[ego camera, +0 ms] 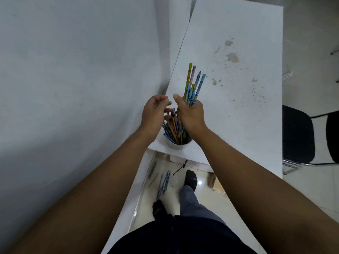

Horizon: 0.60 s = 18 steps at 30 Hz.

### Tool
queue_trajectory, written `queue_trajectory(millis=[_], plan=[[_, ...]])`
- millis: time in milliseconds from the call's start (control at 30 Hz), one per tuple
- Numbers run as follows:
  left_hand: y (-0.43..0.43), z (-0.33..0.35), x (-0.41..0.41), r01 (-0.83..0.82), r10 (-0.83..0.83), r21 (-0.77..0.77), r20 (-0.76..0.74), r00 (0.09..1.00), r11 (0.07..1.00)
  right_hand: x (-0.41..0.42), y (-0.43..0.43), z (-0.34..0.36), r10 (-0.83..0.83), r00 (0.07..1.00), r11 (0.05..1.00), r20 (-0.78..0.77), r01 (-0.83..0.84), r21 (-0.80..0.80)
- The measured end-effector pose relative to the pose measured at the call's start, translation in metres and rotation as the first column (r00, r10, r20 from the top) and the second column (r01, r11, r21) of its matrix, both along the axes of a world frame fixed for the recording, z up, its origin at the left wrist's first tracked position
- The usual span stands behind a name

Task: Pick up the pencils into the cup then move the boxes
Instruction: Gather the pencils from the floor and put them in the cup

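Note:
A white cup [178,144] stands at the near corner of the white table [238,99], packed with several patterned pencils [173,130]. My right hand [190,114] is above the cup, shut on a bundle of pencils [194,85] that point up and away from me. My left hand [156,111] hovers just left of it, with its fingertips touching the tops of the pencils in the cup. More pencils [164,183] lie on the floor below the table. No boxes are in view.
A white wall [73,79] runs close along the left. A black chair [300,138] stands at the table's right side. My feet in dark socks [190,177] are on the tiled floor, beside a small wooden piece [213,181].

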<state>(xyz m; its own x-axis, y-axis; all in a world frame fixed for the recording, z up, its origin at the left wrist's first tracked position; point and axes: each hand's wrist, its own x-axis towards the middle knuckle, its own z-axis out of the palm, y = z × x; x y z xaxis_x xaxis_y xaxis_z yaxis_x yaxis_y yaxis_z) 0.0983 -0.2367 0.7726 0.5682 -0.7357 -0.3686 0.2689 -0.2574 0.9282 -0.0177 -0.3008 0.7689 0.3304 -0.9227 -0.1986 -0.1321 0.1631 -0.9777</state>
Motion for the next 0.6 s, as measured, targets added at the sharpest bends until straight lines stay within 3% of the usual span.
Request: queue_trajectory(millis=[400,600], plan=[[0.014,-0.015,-0.009,0.002,-0.009,0.09,0.077,0.997,0.996,-0.008,0.017,-0.044,0.027,0.998,0.974,-0.063,-0.04,-0.222],[0.019,-0.012,-0.016,0.051,-0.075,0.131,0.187,0.98,0.99,-0.019,0.017,-0.041,0.06,0.968,0.936,-0.242,-0.138,-0.323]])
